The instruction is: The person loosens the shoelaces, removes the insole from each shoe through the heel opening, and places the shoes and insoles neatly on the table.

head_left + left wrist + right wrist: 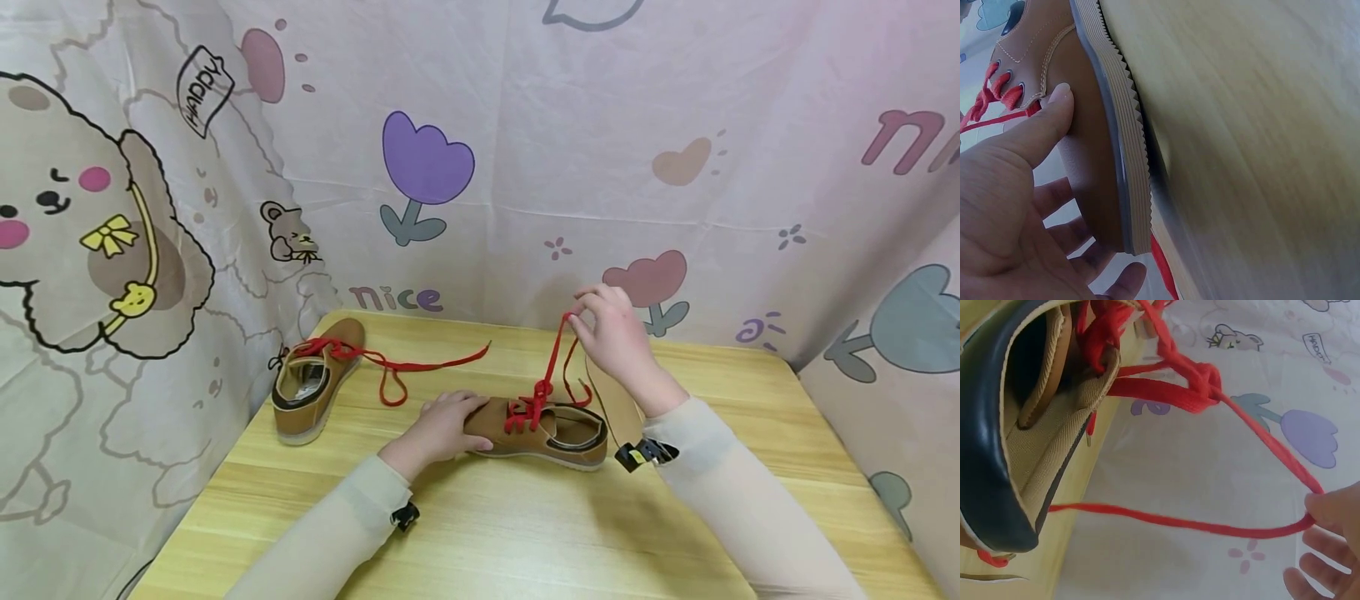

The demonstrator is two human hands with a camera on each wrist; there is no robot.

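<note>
A brown shoe [573, 446] with red laces lies on the table, its toe toward the left. My left hand [444, 425] holds it by the toe; in the left wrist view the thumb [1054, 122] presses one side of the upper and the other fingers pass behind the toe. My right hand [617, 337] is raised above the heel end and pinches a red shoelace [556, 354] between thumb and fingertips, drawn up taut. In the right wrist view the lace bends at the fingertips, and a loose knot [1204, 384] sits along it near the shoe.
A second brown shoe [318, 392] stands at the table's left, its red lace [435, 365] trailing right. A flat tan insole-shaped piece [611, 400] lies beside the held shoe's heel, partly under the right wrist. Printed cloth [510, 167] hangs behind the wooden table [525, 533].
</note>
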